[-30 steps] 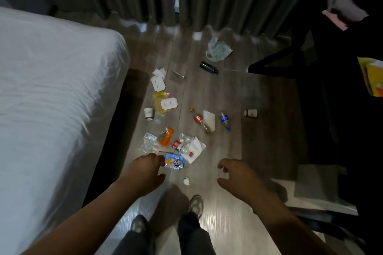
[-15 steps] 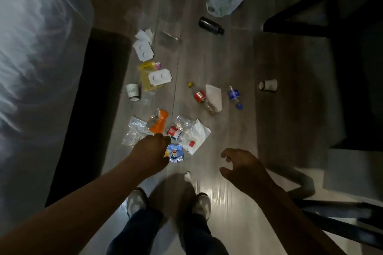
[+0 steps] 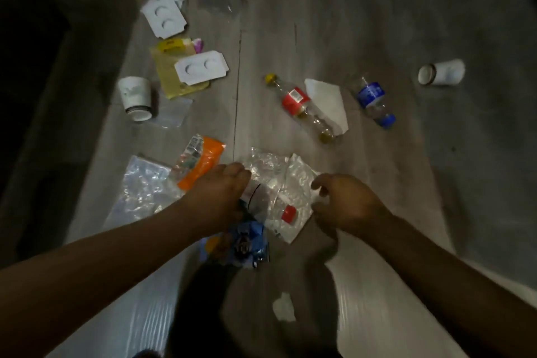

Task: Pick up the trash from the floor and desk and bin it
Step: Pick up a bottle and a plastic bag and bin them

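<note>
- Trash (image 3: 174,78) lies scattered over the wooden floor (image 3: 290,38). None of it looks binned, and no bin is in view.
- Left hand (image 3: 216,197) has its fingers curled down over a small clear bottle (image 3: 258,200) with a red cap (image 3: 289,213). With the blur we cannot tell whether it grips yet.
- Right hand (image 3: 345,206) is loosely curled and holds nothing. It is just beside the white paper (image 3: 286,231) lying under the crumpled clear wrap (image 3: 273,171).
- We judge the step in hand is clearing this near cluster first.
- We'd wrap the left fingers round the bottle's body, not its cap end, since it is round and likely to roll.
- We'd pinch wrap and paper together with the right hand and scrunch them, because thin film probably springs open and slips.
- Blue snack wrapper (image 3: 244,244) sits just under the left wrist. The orange packet (image 3: 203,157) and clear bag (image 3: 142,186) are just beside that hand. All three look like easy next grabs and light enough to bunch in one fist.
- Red-label bottle (image 3: 299,104) seems to hold some liquid, so we'd check its yellow cap before tipping it.
- Blue-label bottle (image 3: 374,102), the two paper cups (image 3: 135,97) (image 3: 441,72) and the white card inserts (image 3: 202,67) are well apart from the hands. We judge they need a second load.
- Small white scrap (image 3: 283,306) near the feet is easy to miss.
</note>
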Demonstrator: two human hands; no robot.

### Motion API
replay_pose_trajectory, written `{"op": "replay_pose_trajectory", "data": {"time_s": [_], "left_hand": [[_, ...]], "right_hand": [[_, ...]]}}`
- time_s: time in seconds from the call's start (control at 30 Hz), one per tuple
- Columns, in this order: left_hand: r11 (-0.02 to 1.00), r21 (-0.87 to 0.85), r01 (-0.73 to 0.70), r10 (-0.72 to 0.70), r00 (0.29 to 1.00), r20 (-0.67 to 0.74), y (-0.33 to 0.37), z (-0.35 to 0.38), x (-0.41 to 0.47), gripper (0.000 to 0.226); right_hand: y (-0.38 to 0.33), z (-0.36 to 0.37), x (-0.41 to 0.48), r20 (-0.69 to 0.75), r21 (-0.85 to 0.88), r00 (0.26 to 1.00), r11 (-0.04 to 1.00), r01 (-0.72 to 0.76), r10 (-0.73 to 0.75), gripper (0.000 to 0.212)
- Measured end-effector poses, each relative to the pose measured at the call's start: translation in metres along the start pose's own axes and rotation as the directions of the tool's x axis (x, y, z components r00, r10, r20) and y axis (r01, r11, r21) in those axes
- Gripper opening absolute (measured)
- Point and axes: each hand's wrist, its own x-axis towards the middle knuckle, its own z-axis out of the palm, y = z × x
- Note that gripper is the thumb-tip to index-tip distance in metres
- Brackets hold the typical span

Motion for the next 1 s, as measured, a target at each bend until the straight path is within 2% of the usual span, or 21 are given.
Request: {"op": "replay_pose_trajectory", "data": {"time_s": [0.1,0.17,0.23,0.3,0.37,0.47,0.57,0.73,1.0], "left_hand": [[0.999,0.001,-0.049,0.049,0.995,-0.091,-0.016,0.038,0.022,0.085],[0.992,0.063,-0.110,0.117,0.986,-0.115,-0.023,0.055,0.031,0.084],[0.967,0.207,-0.145,0.157,0.987,-0.044,-0.025,0.066,0.035,0.080],[0.945,0.298,-0.137,0.135,0.990,0.026,-0.019,0.068,0.032,0.075],[0.959,0.266,-0.093,0.076,0.994,0.076,-0.012,0.066,0.027,0.070],[0.984,0.174,-0.026,0.014,0.997,0.075,-0.010,0.061,0.020,0.066],[0.990,0.135,-0.028,0.030,0.999,-0.013,-0.021,0.054,0.011,0.069],[0.995,0.077,0.058,-0.045,0.987,-0.155,-0.045,0.044,-0.010,0.074],[0.984,-0.059,0.169,-0.177,0.966,-0.186,-0.069,0.053,-0.032,0.068]], "right_hand": [[0.017,0.011,0.040,-0.075,-0.032,0.996,0.998,0.054,-0.056,0.039],[0.027,0.014,0.053,-0.121,-0.084,0.985,0.990,0.112,-0.121,0.040],[0.034,0.017,0.055,-0.135,-0.116,0.980,0.985,0.130,-0.145,0.045],[0.036,0.018,0.047,-0.139,-0.105,0.982,0.988,0.116,-0.130,0.049],[0.035,0.022,0.034,-0.137,-0.054,0.987,0.995,0.084,-0.090,0.052],[0.034,0.030,0.023,-0.128,0.031,0.991,0.999,0.045,-0.041,0.058],[0.036,0.042,0.028,-0.115,0.071,0.993,0.997,0.018,-0.009,0.061],[0.031,0.057,0.039,-0.014,0.112,0.996,0.990,-0.082,0.084,0.065],[0.010,0.092,0.059,0.036,0.253,0.970,0.937,-0.240,0.239,0.114]]}}
